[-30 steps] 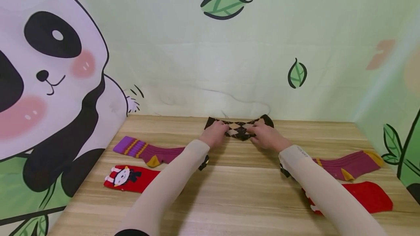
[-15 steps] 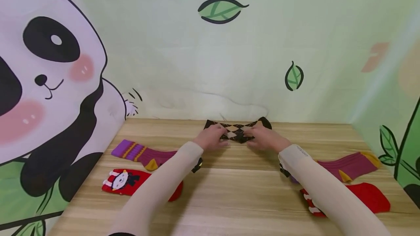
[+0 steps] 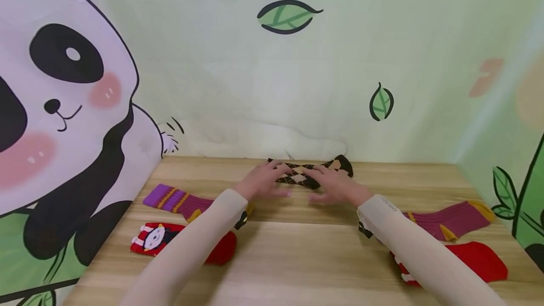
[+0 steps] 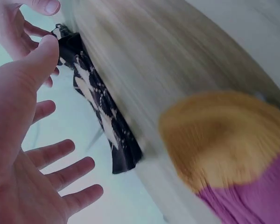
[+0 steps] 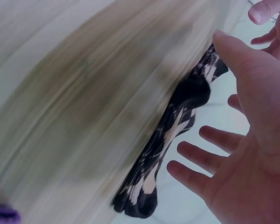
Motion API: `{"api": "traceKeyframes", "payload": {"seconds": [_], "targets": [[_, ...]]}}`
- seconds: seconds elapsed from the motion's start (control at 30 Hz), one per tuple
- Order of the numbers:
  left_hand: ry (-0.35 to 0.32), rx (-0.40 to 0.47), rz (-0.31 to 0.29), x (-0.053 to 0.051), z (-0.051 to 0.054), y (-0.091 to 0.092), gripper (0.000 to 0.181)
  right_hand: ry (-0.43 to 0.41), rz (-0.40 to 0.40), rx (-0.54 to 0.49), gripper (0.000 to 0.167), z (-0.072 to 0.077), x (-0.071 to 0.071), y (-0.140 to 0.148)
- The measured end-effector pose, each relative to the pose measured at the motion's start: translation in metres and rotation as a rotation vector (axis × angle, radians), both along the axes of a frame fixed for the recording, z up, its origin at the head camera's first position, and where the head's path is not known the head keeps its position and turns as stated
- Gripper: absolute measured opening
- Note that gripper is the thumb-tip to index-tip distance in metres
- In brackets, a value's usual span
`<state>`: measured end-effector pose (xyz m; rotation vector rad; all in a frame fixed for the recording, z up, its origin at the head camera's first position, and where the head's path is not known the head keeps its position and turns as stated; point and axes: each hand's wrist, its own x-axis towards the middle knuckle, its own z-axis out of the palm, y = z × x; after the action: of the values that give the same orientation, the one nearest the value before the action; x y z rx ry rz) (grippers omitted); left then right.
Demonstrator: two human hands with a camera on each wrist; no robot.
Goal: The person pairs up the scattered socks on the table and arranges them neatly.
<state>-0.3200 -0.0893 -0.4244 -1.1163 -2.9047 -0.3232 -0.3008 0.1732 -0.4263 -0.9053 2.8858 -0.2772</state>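
A black argyle sock [image 3: 299, 178] with tan and grey diamonds lies across the far side of the wooden table, close to the back wall. My left hand [image 3: 264, 181] hovers at its left part, fingers spread and thumb apart. Over the right part is my right hand [image 3: 338, 185], its fingers also extended. Both wrist views show gaps between the spread fingers and the sock [image 4: 100, 105], with nothing in either palm. In the head view, the fingers cover some of the sock, so light contact there is hard to judge.
On the left lie a purple-and-maroon sock [image 3: 192, 203] and a red sock [image 3: 224, 249], both partly behind the left sleeve. A maroon sock [image 3: 461, 221] and another red sock [image 3: 482, 261] lie on the right. A printed cloth wall [image 3: 212, 84] borders the table.
Both hands held the argyle sock a second ago. Their fingers have since straightened and let go, and the left hand has drawn a little to the left. The sock stays at the back.
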Motion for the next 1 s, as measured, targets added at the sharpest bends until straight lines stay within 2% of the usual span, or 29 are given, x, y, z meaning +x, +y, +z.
{"api": "traceKeyframes", "payload": {"seconds": [0.13,0.23,0.5,0.73,1.0], "targets": [[0.012,-0.011,-0.002,0.011,0.002,-0.012,0.071,0.010,0.006,-0.006,0.085,-0.002,0.008,-0.008],[0.031,-0.021,0.022,0.015,0.004,-0.021,0.074,0.050,0.021,-0.023,0.083,0.000,0.012,-0.014],[0.025,0.021,0.060,0.019,0.014,-0.046,0.076,0.117,0.095,-0.066,0.083,0.008,0.014,-0.033],[-0.001,0.031,0.104,0.024,0.020,-0.074,0.081,0.080,0.114,-0.075,0.081,0.007,0.014,-0.051],[0.019,0.039,0.147,0.026,0.022,-0.103,0.080,0.084,0.136,-0.057,0.081,0.011,0.017,-0.070]]}}
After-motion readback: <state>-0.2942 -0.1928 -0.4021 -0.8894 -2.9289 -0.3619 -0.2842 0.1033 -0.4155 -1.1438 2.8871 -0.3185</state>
